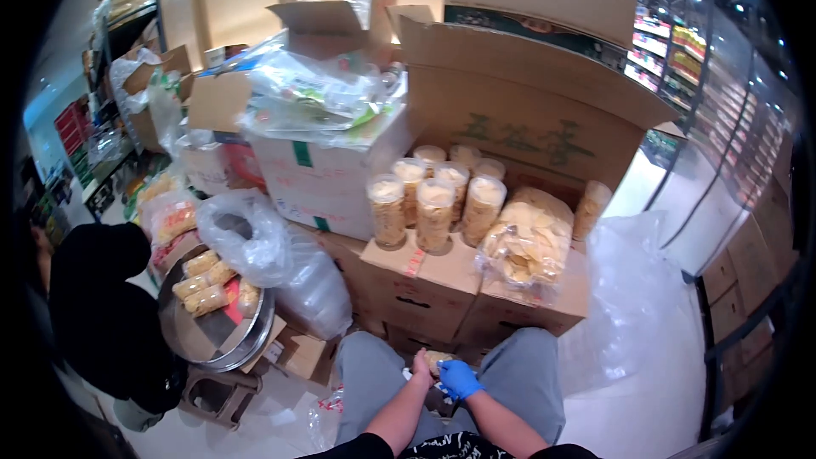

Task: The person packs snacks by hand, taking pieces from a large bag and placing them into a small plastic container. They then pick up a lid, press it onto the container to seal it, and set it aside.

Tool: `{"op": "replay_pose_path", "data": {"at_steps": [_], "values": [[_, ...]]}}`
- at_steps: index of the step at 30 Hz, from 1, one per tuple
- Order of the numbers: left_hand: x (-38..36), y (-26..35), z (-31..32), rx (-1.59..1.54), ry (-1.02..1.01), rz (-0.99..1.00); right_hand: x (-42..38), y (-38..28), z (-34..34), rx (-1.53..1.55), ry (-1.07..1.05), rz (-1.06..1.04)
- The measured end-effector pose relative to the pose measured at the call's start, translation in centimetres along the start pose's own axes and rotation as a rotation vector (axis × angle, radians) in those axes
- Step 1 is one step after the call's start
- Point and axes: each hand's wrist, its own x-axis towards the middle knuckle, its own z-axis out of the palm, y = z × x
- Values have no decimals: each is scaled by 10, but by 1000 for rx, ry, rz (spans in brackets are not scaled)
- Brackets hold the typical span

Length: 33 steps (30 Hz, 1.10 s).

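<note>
Between my knees, low in the head view, is a clear plastic canister [439, 360] that looks filled with tan food pieces. My bare left hand [421, 367] is wrapped round its left side. On the other side my right hand [460, 380], in a blue glove, closes against it; the fingertips are partly hidden. Several similar filled canisters [434, 217] stand upright ahead on a cardboard box [416, 268]. Beside them lies a large clear bag of flat tan chips [533, 234].
To the left, a round metal pan [174, 323] holds several filled canisters on their sides, near a bag of clear empty containers [310, 280]. A person in black [106, 314] is at far left. Clear plastic sheeting [633, 289] lies right, and a brown stool [223, 395] stands lower left.
</note>
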Motion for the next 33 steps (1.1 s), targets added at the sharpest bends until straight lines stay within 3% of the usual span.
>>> {"op": "replay_pose_path", "data": {"at_steps": [5, 8, 9, 10, 12, 13, 16, 19, 21, 22, 24, 25, 26, 28, 29, 33], "values": [[-3, -2, 1, 22, -110, -27, 3, 11, 6, -62, 35, -42], [49, -17, -58, -47, -94, 30, 4, -1, -4, 56, -91, 11], [66, -19, -65, -11, -103, 71, 0, -3, -2, -48, -100, -138], [82, -23, -32, 56, -164, 87, -1, 0, -4, -177, -70, -241], [4, -4, -7, 27, -411, 45, 8, 16, 8, 12, -35, -136], [0, 2, -11, 39, -402, -79, 2, 19, -2, 25, 26, -83], [13, -6, -11, 81, -102, 20, -6, -9, -6, -11, -18, -13], [14, -6, -13, -3, -132, -35, -1, 6, -1, -70, -56, -143], [13, -6, -9, -53, -112, -6, -5, 1, 0, 53, 2, -32], [25, -11, -11, -85, -103, 7, -12, -14, -18, -2, -11, -77], [-6, -6, -3, -7, 3, 43, -6, 0, -7, -19, -18, -58], [-12, -7, 1, -102, 32, 52, -16, -24, -27, 29, -49, 50], [-32, 0, 6, -191, 60, 58, -13, -22, -23, -16, -119, 7], [-73, 13, 16, -133, 123, 15, -12, -9, -13, 13, -25, -66], [-43, 2, 11, -168, 162, 41, -11, -5, -10, -18, -7, -68], [-22, -2, 0, -88, -114, 52, -12, -11, -14, -24, 19, -76]]}}
